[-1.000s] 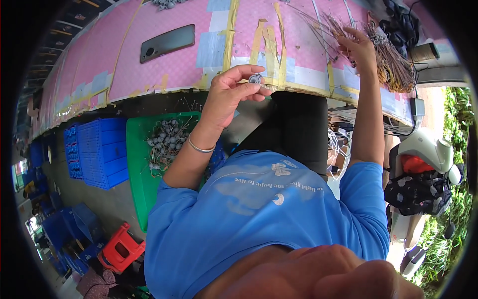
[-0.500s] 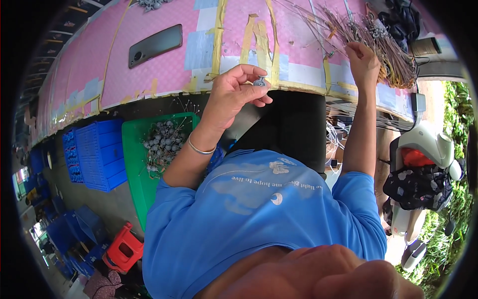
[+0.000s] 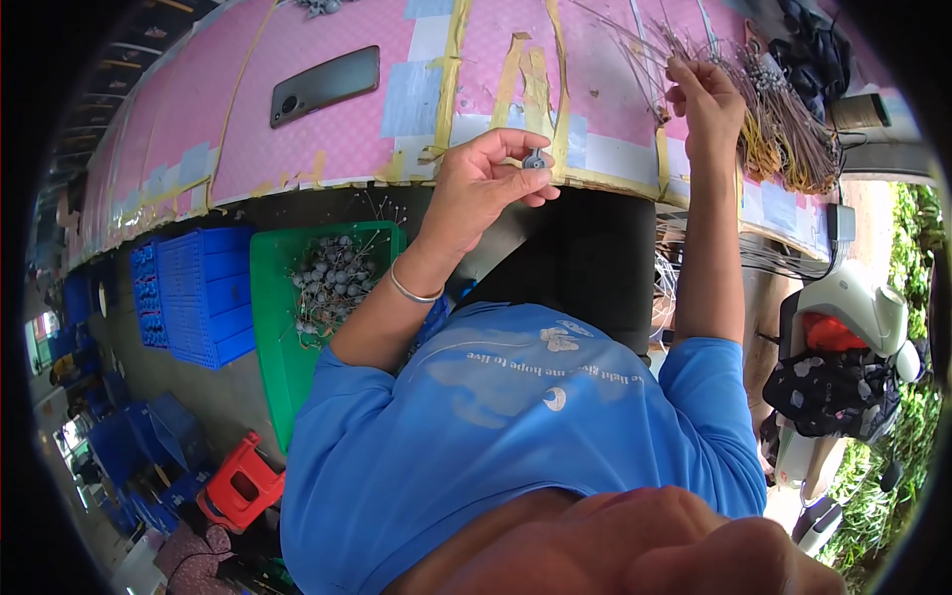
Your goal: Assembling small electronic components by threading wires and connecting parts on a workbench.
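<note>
My left hand (image 3: 478,190) is just over the table's near edge. Its thumb and fingers pinch a small rounded grey part (image 3: 536,160), which shows between the fingertips. Farther right, my right hand (image 3: 712,111) reaches over the table with thumb and fingertips drawn together among thin loose wires. What they grip, if anything, is too small to make out. Beside that hand lies a large bundle of brown and yellow wires (image 3: 793,144) with silvery ends.
A phone (image 3: 325,87) lies on the pink, taped table (image 3: 248,149). Below the table edge, a green tub (image 3: 273,372) holds many grey wired parts (image 3: 334,278). Blue crates (image 3: 203,296) and a red stool (image 3: 241,486) stand at left, a scooter (image 3: 853,307) at right.
My right hand has moved slightly left and farther over the table, its fingertips now drawn together by the loose wires. The left hand keeps its pinch on the grey part, turned a little.
</note>
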Action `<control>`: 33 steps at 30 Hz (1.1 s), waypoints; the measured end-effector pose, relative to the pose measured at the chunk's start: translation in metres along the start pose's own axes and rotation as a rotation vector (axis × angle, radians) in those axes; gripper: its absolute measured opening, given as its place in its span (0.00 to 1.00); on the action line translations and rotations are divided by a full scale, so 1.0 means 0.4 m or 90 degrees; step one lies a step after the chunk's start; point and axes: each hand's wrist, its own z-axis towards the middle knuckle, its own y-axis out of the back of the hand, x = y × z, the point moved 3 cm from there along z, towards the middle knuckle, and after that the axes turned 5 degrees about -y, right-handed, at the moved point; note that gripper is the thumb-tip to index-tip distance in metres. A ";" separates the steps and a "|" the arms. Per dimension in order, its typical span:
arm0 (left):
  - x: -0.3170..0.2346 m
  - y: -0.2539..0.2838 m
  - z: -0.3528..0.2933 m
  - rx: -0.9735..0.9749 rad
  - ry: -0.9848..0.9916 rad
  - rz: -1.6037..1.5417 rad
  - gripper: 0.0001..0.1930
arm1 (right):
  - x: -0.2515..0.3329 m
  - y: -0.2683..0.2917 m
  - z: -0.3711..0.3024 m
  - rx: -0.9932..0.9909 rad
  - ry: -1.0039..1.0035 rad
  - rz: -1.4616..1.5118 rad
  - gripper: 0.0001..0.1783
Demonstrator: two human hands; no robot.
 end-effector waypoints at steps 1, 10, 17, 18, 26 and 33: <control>0.001 -0.008 0.008 -0.005 -0.020 -0.014 0.18 | 0.011 -0.024 -0.032 0.007 -0.009 0.040 0.07; 0.001 -0.029 0.015 0.050 -0.018 -0.011 0.15 | -0.008 -0.059 -0.030 0.050 -0.072 -0.003 0.06; 0.009 -0.008 0.003 0.043 -0.007 -0.017 0.15 | -0.005 0.009 0.002 -0.040 -0.029 0.037 0.09; 0.008 -0.008 0.003 0.041 -0.007 -0.018 0.15 | -0.014 0.021 0.004 -0.038 -0.030 0.037 0.09; -0.012 -0.015 0.021 0.045 -0.033 -0.013 0.17 | -0.072 0.077 -0.019 0.141 -0.255 0.348 0.13; -0.002 -0.086 0.088 0.107 -0.091 0.009 0.16 | -0.042 0.013 -0.091 0.144 -0.284 0.293 0.09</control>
